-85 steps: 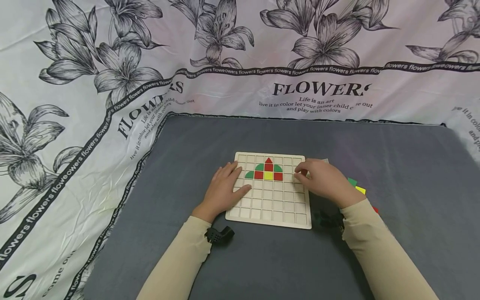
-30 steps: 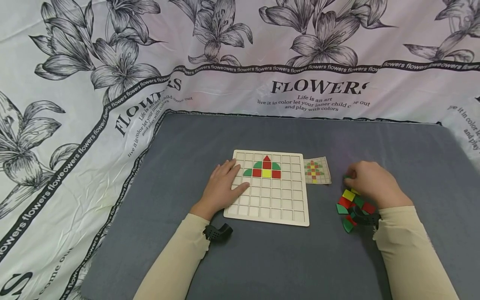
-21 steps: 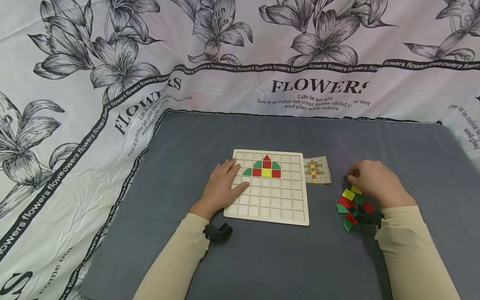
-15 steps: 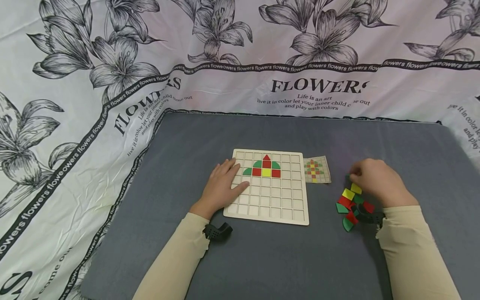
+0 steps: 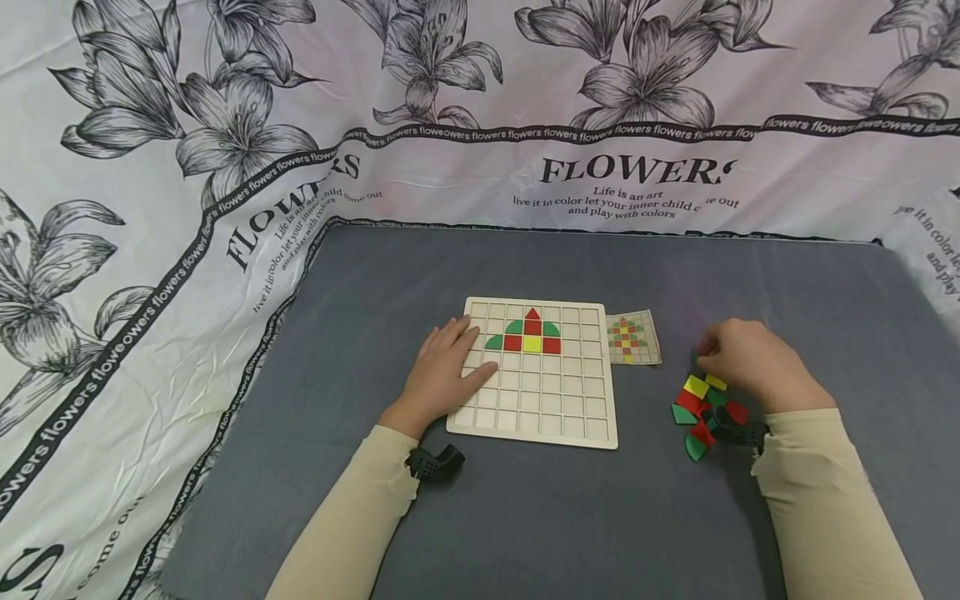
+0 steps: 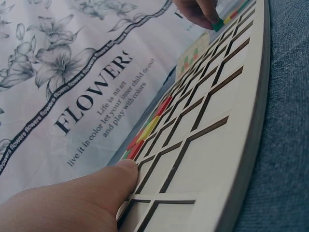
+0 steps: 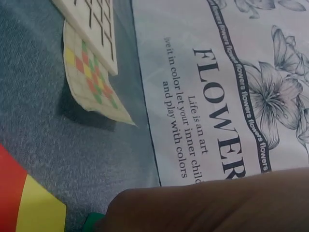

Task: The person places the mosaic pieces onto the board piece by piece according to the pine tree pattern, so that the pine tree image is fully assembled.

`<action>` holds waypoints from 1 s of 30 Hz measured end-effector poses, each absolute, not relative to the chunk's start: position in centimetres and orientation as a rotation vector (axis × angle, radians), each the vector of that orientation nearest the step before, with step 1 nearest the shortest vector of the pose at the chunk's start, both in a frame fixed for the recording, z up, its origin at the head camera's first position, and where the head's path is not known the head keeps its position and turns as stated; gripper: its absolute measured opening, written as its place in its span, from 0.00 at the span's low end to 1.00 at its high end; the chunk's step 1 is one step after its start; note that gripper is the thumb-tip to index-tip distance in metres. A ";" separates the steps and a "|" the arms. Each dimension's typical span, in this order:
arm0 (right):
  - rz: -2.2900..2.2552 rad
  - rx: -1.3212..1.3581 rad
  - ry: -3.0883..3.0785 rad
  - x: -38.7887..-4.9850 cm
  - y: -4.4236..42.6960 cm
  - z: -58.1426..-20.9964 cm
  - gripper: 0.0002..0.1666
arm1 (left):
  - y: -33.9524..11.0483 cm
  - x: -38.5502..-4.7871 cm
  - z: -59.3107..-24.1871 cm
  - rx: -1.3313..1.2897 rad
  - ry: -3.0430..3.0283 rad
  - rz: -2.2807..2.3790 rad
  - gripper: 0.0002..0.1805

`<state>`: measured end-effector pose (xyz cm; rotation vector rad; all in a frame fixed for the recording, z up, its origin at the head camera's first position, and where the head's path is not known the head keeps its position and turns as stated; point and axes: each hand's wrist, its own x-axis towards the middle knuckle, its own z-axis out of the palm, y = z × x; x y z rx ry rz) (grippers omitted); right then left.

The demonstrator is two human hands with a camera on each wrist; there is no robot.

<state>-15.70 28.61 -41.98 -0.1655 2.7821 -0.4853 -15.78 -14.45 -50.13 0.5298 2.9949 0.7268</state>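
My left hand (image 5: 442, 375) rests on the left edge of a wooden grid board (image 5: 562, 392), fingers extended, thumb on the cells. Set in the board's upper rows are red squares (image 5: 513, 342), a red triangle (image 5: 532, 315), a yellow square (image 5: 532, 343) and green quarter-round tiles (image 5: 551, 329). To the right, my right hand (image 5: 750, 362) is bent over a pile of loose tiles. In the left wrist view its fingertips pinch a green tile (image 6: 218, 24); that tile is mostly hidden in the head view. Its exact shape cannot be told.
A paper pattern card (image 5: 633, 337) lies partly under the board's right edge. Loose red, yellow (image 5: 696, 386) and green (image 5: 696, 447) tiles lie below my right hand on the grey tabletop (image 5: 525, 525). A flower-printed cloth (image 5: 450, 183) stands behind.
My right hand has moved from the board's right edge over to the tile pile, uncovering the card. During the last second it only shifts slightly there. My left hand stays on the board.
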 end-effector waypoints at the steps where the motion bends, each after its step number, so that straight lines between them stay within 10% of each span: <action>1: -0.487 -0.165 2.781 -15.7 28.6 -42.0 0.14 | -14.4 -15.8 -50.1 0.530 2.994 0.725 0.41; 30: -0.712 -0.289 2.913 -15.7 23.2 -40.5 0.11 | -14.6 -15.8 -50.2 0.535 2.978 0.715 0.42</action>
